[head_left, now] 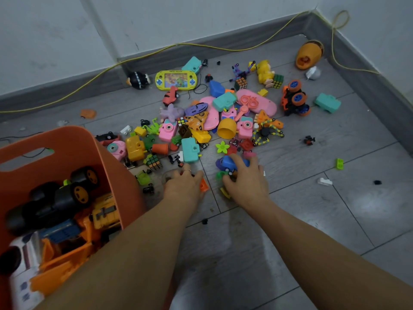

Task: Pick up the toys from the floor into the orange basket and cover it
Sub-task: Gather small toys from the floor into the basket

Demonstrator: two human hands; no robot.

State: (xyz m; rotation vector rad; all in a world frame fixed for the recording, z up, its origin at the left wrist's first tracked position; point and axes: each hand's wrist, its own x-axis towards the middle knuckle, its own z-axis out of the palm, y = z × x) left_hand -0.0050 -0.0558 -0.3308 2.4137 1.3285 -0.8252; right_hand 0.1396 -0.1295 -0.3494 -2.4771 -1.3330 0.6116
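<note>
Head view, one frame. My left hand [182,185] and right hand [247,177] are both down on the floor [335,220] at the near edge of the toy pile [201,121].

Grip: R hand is clenched over a blue toy car [225,163], fingers curled across its top; small green and yellow bits sit under the palm, can't tell if they're held too. L hand has fingers curled down onto small pieces, with an orange brick [203,185] touching its outer edge; I can't tell whether it actually grasps anything.

Key relation: the orange basket [73,139] stands at the left edge of the floor area, just beside my L forearm, mouth open and up. From the R grip the basket lies left and nearer to me, so the car must cross in front of the L arm. The L hand is the nearer one to the rim. Car's long axis runs roughly left-right under my fingers.

Counts (approx., pile overlaps):
- baskets: 1, already part filled w/ big-wheeled trucks
- teal camera toys: 4 at least
- pink camera toys: 4 at least
- puzzle cubes: 4 seen
- handheld game [176,79]: 1, toward the far wall
- orange-wheeled stunt car [295,98]: 1, right side
- lid: none visible

Judgement: early-to-mid stage; most toys remain on the floor.
</note>
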